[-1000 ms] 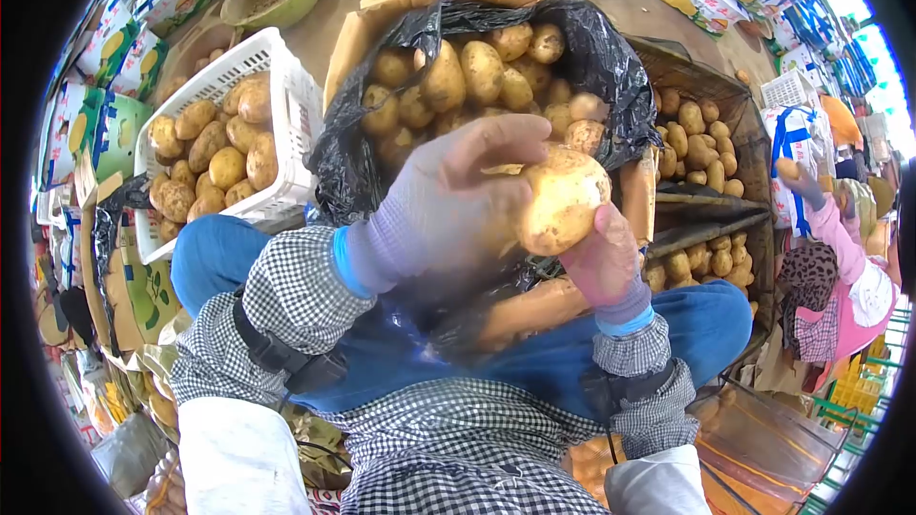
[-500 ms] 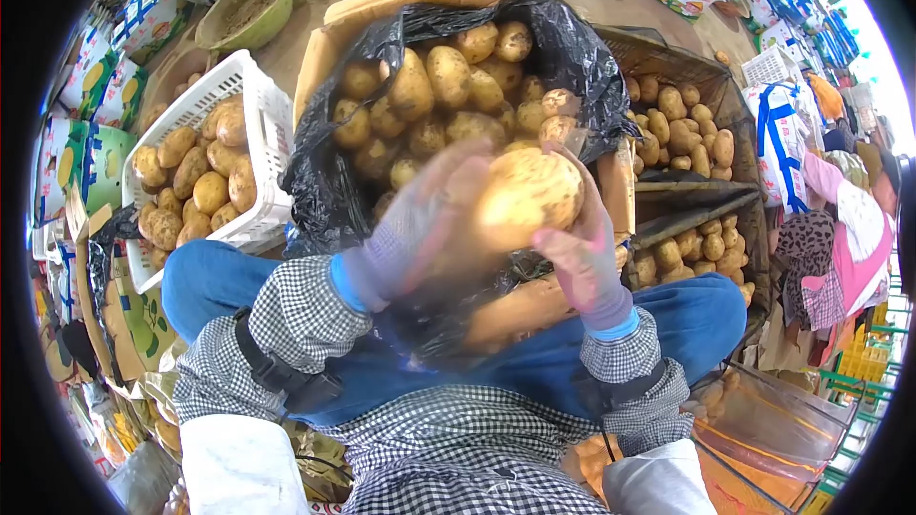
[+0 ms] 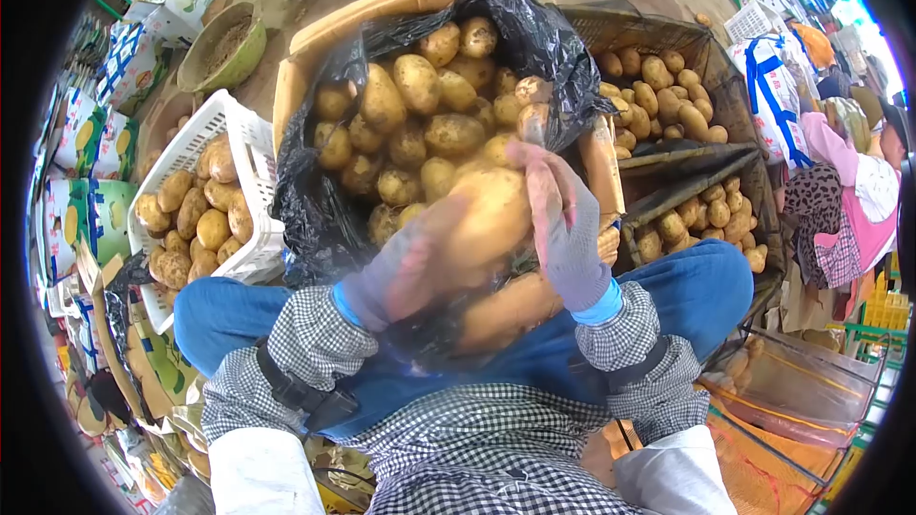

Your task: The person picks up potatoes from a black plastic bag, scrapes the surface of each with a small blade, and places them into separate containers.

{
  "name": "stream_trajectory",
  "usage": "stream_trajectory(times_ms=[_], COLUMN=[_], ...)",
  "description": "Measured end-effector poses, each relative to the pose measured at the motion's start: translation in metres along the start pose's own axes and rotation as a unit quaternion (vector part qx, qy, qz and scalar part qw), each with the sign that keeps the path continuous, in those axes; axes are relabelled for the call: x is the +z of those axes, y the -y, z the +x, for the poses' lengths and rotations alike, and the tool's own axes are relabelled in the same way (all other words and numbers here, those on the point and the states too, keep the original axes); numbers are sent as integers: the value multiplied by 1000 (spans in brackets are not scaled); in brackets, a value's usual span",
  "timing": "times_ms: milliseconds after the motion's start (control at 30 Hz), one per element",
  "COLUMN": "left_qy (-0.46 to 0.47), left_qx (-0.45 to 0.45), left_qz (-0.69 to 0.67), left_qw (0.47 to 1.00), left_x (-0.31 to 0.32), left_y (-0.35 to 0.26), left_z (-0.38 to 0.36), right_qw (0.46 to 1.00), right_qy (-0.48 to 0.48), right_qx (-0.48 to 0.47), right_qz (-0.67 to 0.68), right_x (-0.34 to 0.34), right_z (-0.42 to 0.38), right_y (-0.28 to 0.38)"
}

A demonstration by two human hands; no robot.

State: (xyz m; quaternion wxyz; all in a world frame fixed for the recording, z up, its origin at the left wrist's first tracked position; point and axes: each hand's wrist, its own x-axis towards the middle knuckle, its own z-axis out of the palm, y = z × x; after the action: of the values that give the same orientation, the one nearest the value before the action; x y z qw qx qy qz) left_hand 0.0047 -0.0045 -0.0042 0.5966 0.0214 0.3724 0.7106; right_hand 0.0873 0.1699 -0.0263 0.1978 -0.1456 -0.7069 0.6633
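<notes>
A large yellow potato (image 3: 489,212), smeared by motion, is in front of me above the near side of the box. My left hand (image 3: 405,262), blurred too, is closed against the potato's left side. At its right edge my right hand (image 3: 568,229) is upright, fingers stretched out and slightly apart. Both hands wear greyish purple gloves with blue cuffs. Beyond them, many potatoes (image 3: 453,133) fill a cardboard box (image 3: 286,100) lined with a black plastic bag (image 3: 305,200).
To the left, a white plastic crate (image 3: 250,148) holds potatoes. On the right are dark mesh-lined compartments (image 3: 682,167) with more potatoes. A green basin (image 3: 243,57) stands at the far left. Another person (image 3: 863,195) is at the right edge, near stacked printed cartons.
The potato has shifted left and slightly down with my left hand. My right hand's fingers have straightened from their grip around it. The view has turned slightly.
</notes>
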Motion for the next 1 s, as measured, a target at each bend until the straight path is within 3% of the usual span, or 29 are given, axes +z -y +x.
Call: stream_trajectory(times_ms=[67, 100, 200, 233, 333, 367, 433, 533, 567, 633, 667, 767, 867, 1000], left_qy=[-6, -10, -30, -28, 46, 82, 25, 24, 18, -15, -42, 16, 82, 45], left_qx=[-6, -2, 13, 15, 10, 8, -9, -10, -11, -12, -11, 62, 55, 76], left_qz=[-56, -74, -93, -82, -82, -90, -110, -102, -109, -138, -162, -112, -159, -94], left_qw=[998, 997, 995, 996, 995, 993, 994, 994, 994, 990, 986, 992, 982, 992], left_x=[4, 7, 8, 8, -6, -11, 2, -4, -5, 1, 3, -13, -28, -18], left_y=[-1, -2, -5, -5, -2, -2, -5, -5, -6, -11, -14, -14, -16, -21], left_z=[0, 0, 1, 1, 2, 3, 3, 5, 6, 6, 6, 6, 10, 10], right_qw=[997, 998, 989, 958, 936, 945, 960, 993, 990, 995, 997, 986, 972, 975], right_qy=[-36, -54, -24, -1, 71, 79, 96, 92, 113, 66, 74, 113, 182, 220], right_qx=[35, 37, -124, -130, -199, -173, -120, 52, 47, -69, -29, 89, 122, 27], right_qz=[53, 14, -80, -257, -283, -267, -232, -52, -73, -25, 9, 86, 85, 29], right_x=[3, 7, 14, 16, 12, 9, 6, 7, 1, 7, 1, -6, -7, -5], right_z=[9, 9, 9, 10, 18, 23, 34, 39, 46, 54, 51, 47, 43, 34], right_y=[-6, 2, 22, 42, 47, 42, 31, 33, 15, 8, 13, 49, 56, 50])
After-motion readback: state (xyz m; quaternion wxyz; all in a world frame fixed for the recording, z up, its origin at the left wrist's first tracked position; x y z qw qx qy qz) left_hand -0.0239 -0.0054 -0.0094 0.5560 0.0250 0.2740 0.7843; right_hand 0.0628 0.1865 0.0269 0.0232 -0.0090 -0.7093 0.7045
